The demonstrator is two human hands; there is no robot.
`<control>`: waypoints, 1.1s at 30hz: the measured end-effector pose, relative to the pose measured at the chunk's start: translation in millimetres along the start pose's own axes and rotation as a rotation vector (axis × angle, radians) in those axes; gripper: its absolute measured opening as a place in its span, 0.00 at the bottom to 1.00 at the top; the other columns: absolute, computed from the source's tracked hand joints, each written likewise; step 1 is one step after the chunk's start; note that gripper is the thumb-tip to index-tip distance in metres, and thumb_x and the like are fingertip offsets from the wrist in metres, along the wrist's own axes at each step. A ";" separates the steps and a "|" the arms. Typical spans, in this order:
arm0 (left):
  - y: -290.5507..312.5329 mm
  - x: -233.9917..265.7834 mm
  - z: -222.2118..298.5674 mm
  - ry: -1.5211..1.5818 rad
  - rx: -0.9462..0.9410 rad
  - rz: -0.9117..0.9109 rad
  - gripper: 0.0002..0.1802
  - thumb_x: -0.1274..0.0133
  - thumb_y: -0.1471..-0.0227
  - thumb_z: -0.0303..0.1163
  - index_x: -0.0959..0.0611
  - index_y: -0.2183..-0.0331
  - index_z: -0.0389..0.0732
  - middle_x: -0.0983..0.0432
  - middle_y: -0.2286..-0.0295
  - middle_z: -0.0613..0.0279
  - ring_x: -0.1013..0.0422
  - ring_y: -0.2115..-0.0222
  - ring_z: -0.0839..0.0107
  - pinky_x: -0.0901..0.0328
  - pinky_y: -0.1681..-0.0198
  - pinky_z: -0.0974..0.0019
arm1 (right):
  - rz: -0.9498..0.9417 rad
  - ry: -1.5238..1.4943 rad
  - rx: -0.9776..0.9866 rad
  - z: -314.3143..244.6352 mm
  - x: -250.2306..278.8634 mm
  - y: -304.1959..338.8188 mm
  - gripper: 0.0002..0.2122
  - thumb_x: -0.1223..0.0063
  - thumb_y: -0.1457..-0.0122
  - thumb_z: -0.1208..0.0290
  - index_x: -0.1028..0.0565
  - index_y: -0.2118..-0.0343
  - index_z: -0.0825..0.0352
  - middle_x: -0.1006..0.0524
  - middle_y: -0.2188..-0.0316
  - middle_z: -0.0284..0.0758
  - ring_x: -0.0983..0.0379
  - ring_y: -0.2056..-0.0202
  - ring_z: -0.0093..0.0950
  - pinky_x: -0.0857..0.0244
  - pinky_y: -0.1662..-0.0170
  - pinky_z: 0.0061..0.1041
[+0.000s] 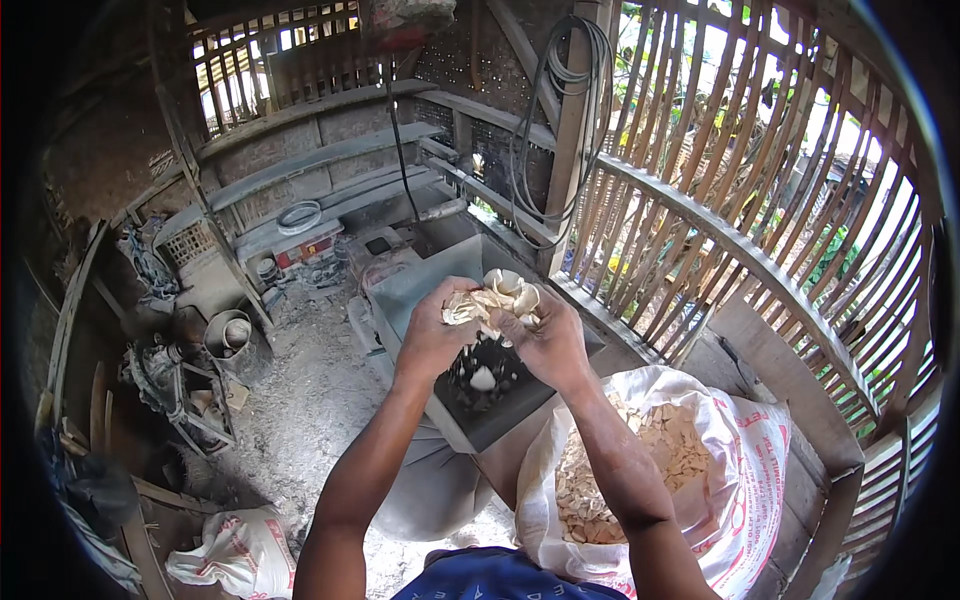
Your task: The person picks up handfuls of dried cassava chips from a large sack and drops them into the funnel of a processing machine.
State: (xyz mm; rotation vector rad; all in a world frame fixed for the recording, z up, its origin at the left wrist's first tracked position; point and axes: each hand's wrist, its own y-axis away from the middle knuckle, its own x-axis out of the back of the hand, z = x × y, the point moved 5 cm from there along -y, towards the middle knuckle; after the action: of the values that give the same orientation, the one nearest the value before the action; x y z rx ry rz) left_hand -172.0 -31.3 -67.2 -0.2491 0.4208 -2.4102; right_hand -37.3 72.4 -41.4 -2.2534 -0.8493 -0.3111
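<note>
A double handful of pale, curled dried chips [510,288] is cupped between my two hands. My left hand [430,335] closes round the near left side of the pile, and my right hand [552,342] grips it from the right. Below them lies a square metal hopper [455,432] with a dark inside. One pale piece [483,379] and some small bits show under my hands, over the hopper's dark opening. To the right of my right forearm stands an open white woven sack [745,480], holding many similar chips [655,455].
A slatted wooden wall [740,210] runs along the right, with a coiled hose [575,70] on its post. Far back is a long ledge [300,170] bearing a ring-shaped coil [299,217]. A bucket [237,345] and another sack [235,555] sit left on the dusty floor [310,380].
</note>
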 end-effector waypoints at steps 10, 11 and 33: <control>0.4 1.4 -4.8 -0.026 0.075 0.041 0.14 0.40 0.52 0.21 0.20 0.61 0.38 0.22 0.69 0.69 0.28 0.72 0.83 0.32 0.73 0.76 | -0.016 0.012 0.067 -2.1 2.6 -2.0 0.11 0.41 0.41 0.68 0.23 0.57 0.65 0.24 0.63 0.42 0.25 0.61 0.47 0.32 0.59 0.40; 1.2 1.5 -2.7 0.000 0.084 0.041 0.14 0.40 0.53 0.20 0.19 0.61 0.38 0.22 0.70 0.69 0.28 0.72 0.83 0.32 0.73 0.76 | -0.014 0.000 0.087 -3.9 2.0 -1.8 0.11 0.42 0.41 0.70 0.23 0.56 0.65 0.23 0.62 0.43 0.25 0.60 0.47 0.32 0.59 0.40; -7.1 8.6 -12.2 -0.225 0.002 0.058 0.17 0.36 0.57 0.22 0.19 0.61 0.36 0.23 0.63 0.62 0.29 0.64 0.74 0.33 0.59 0.70 | -0.082 0.286 0.066 17.9 -15.1 -0.6 0.09 0.45 0.43 0.68 0.22 0.65 0.68 0.21 0.64 0.49 0.24 0.62 0.51 0.30 0.57 0.45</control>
State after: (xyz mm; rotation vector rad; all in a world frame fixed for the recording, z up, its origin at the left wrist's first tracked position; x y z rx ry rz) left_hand -186.2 -28.9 -75.4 -0.4944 0.3186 -2.2938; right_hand -49.5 77.7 -60.7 -2.0537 -0.7879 -0.6183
